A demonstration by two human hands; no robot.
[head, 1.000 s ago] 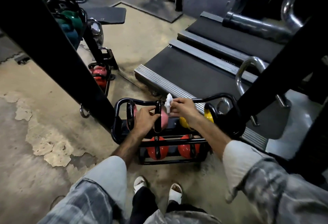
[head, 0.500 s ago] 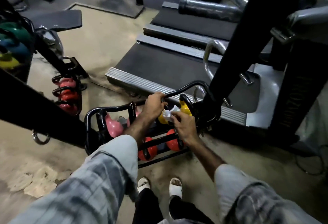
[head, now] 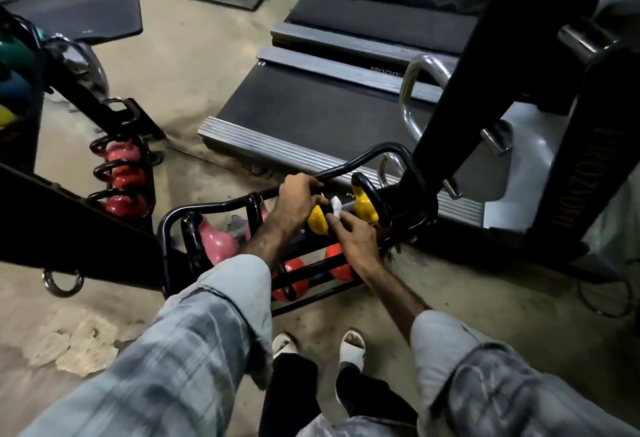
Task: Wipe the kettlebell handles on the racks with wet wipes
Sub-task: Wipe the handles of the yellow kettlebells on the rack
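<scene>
Where pinched, wipe upright.

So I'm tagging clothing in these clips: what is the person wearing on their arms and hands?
Both hands, left hand and right hand, are bare: no gloves, rings or watch visible. Each arm wears a loose light grey-blue sleeve with a faded check pattern, pushed up so the forearms are uncovered.

Yellow kettlebell's handle behind hands.
</scene>
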